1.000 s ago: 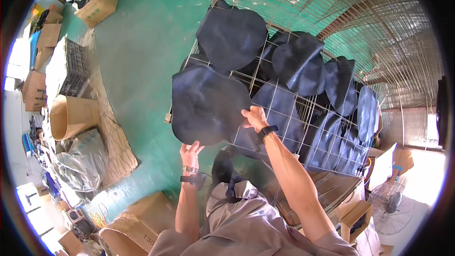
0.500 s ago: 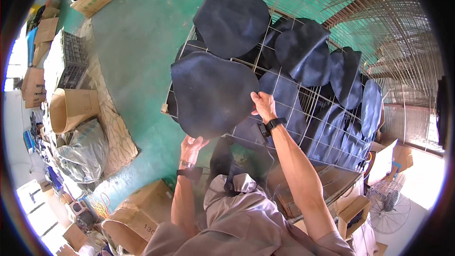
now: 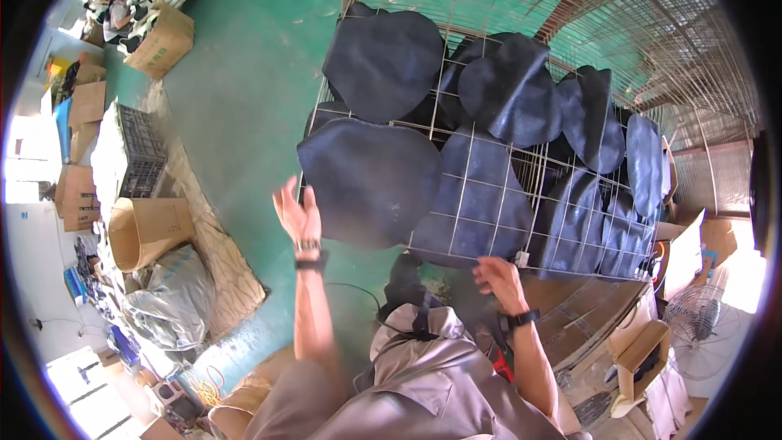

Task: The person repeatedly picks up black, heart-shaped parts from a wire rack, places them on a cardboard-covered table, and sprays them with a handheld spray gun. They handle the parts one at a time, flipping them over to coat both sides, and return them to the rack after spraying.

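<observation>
A large dark blue-black rounded sheet [image 3: 371,183], leather- or rubber-like, lies at the near left corner of a wire rack [image 3: 482,195]. My left hand [image 3: 299,210] is open beside the sheet's left edge, fingers spread and holding nothing. Close to the rack's near edge is my right hand [image 3: 499,283], its fingers loosely bent and apart with nothing visible in them. Another such sheet [image 3: 481,187] shows beneath the wires, right of the first. Behind lie a rounded sheet [image 3: 383,65] and a folded one [image 3: 521,90], with several more toward the right.
Cardboard boxes, including an open carton [image 3: 147,232], line the left side with a dark crate [image 3: 140,151] and a grey plastic bag [image 3: 171,297]. A person [image 3: 118,16] sits far left near a filled box [image 3: 163,39]. A wire-caged fan [image 3: 696,322] stands at right.
Both hands have let go of the large sheet, which now lies on the rack. My left hand moved up and left; my right hand drew back toward me. The view has shifted.
</observation>
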`<move>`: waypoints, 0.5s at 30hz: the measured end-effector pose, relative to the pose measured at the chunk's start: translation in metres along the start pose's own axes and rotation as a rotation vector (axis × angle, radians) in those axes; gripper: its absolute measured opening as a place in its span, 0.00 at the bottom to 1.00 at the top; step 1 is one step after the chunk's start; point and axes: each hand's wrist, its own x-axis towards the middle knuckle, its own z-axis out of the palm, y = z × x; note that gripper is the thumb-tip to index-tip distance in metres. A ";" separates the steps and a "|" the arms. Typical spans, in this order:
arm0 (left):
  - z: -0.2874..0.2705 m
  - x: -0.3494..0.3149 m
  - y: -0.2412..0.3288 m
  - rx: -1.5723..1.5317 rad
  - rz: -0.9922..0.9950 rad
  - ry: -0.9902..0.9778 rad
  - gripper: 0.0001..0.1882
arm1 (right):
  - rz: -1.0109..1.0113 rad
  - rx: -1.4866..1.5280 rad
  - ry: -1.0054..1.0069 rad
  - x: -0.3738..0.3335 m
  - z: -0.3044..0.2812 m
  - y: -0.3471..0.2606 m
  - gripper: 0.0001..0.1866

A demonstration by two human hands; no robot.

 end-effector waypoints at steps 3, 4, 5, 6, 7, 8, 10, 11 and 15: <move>0.017 0.080 0.001 0.242 0.326 -0.030 0.21 | 0.055 0.015 0.146 -0.038 -0.026 0.036 0.15; 0.025 0.099 0.000 0.298 0.314 -0.078 0.19 | 0.046 0.014 0.178 -0.049 -0.033 0.045 0.14; 0.036 0.115 -0.002 0.352 0.304 -0.126 0.18 | 0.051 -0.023 0.226 -0.057 -0.038 0.057 0.13; 0.046 0.127 -0.002 0.404 0.300 -0.175 0.17 | 0.062 -0.013 0.252 -0.066 -0.043 0.070 0.14; 0.054 0.136 -0.003 0.434 0.292 -0.254 0.15 | 0.072 -0.001 0.281 -0.074 -0.047 0.082 0.14; 0.063 0.142 -0.001 0.465 0.284 -0.339 0.13 | 0.086 0.016 0.291 -0.082 -0.048 0.095 0.15; 0.073 0.146 0.002 0.474 0.280 -0.411 0.08 | 0.122 0.049 0.309 -0.093 -0.048 0.115 0.16; 0.075 0.146 0.004 0.414 0.314 -0.375 0.07 | 0.144 0.048 0.340 -0.095 -0.046 0.122 0.17; 0.074 0.140 0.010 0.266 0.287 -0.116 0.10 | 0.213 0.054 0.399 -0.099 -0.030 0.138 0.18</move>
